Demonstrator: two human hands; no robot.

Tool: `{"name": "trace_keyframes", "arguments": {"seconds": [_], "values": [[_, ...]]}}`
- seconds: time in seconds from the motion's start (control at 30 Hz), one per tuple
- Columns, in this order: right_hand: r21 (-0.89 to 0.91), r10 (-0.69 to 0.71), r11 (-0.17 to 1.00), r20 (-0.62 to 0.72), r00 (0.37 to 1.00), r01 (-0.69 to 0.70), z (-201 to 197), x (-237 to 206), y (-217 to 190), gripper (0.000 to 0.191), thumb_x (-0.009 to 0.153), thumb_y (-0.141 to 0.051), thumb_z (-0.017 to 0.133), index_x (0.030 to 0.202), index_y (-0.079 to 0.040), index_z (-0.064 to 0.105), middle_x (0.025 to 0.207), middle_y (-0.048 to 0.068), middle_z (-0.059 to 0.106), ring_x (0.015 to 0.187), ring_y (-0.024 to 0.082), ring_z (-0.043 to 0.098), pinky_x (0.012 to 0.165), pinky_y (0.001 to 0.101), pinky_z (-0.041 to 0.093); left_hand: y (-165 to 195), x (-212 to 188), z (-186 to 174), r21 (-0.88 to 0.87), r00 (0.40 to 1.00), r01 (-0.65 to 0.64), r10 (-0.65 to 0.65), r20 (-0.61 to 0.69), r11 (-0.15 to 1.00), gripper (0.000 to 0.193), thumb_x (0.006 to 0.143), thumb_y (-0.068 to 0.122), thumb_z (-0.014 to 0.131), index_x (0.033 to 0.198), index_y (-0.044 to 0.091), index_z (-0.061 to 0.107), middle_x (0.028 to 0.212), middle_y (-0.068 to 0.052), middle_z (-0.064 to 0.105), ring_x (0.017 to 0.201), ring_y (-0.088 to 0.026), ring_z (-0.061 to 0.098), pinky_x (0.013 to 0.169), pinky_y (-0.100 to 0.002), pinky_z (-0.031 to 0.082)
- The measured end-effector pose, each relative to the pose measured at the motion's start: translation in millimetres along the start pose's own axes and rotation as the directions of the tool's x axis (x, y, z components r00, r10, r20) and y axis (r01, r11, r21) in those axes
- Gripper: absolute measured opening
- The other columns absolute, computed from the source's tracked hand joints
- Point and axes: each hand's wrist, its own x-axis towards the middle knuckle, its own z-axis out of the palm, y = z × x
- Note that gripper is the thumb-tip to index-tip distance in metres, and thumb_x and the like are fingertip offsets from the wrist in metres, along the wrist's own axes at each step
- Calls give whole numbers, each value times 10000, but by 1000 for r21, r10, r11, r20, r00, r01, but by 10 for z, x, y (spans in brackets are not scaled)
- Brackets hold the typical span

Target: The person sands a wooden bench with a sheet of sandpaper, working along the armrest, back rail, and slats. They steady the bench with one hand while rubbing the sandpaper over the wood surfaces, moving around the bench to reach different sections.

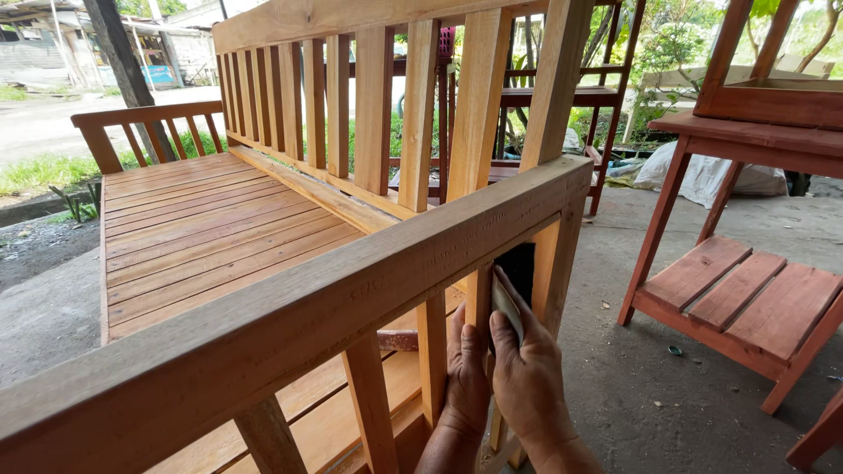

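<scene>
1. I see my right hand (527, 373) low in the middle of the view, fingers laid flat and closed on a folded sheet of sandpaper (511, 285), dark on its upper part and pale where it bends under my fingers
2. The sandpaper is pressed against the inner face of a slat (479, 303) under the armrest (351, 303) of a pale wooden bench (211, 237), in the gap between that slat and the corner post (555, 254)
3. My left hand (465, 373) sits just beside the right one, touching it, curled around the lower part of the same slat; I cannot tell how tight the grip is, since the fingers go behind the wood
4. The bench seat of long planks runs away to the left, with its slatted back (351, 105) upright on the far side
5. To the right, well apart from my hands, stands a reddish-brown stand (746, 298) with a low plank shelf, on the concrete floor (632, 386)
6. A white sack (702, 175) lies on the ground beyond it, near green plants
</scene>
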Motion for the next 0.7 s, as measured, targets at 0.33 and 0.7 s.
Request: {"name": "trace_keyframes", "arguments": {"seconds": [0.33, 0.7], "values": [[151, 327, 943, -265, 907, -296, -497, -90, 1325, 520, 1037, -313, 427, 1547, -211, 423, 1449, 137, 591, 1301, 273, 615, 1009, 433, 569, 312, 252, 434, 420, 934, -303, 355, -49, 855, 353, 1029, 295, 596, 1205, -8, 643, 997, -84, 681, 928, -184, 614, 840, -310, 501], [224, 214, 957, -106, 971, -186, -91, 643, 284, 518, 1012, -293, 431, 1514, -189, 510, 1310, 146, 681, 1166, 257, 673, 967, 408, 554, 239, 250, 375, 618, 839, -433, 544, 11, 656, 399, 1033, 329, 584, 1262, 3, 607, 1072, -156, 742, 994, -267, 716, 865, -361, 558]]}}
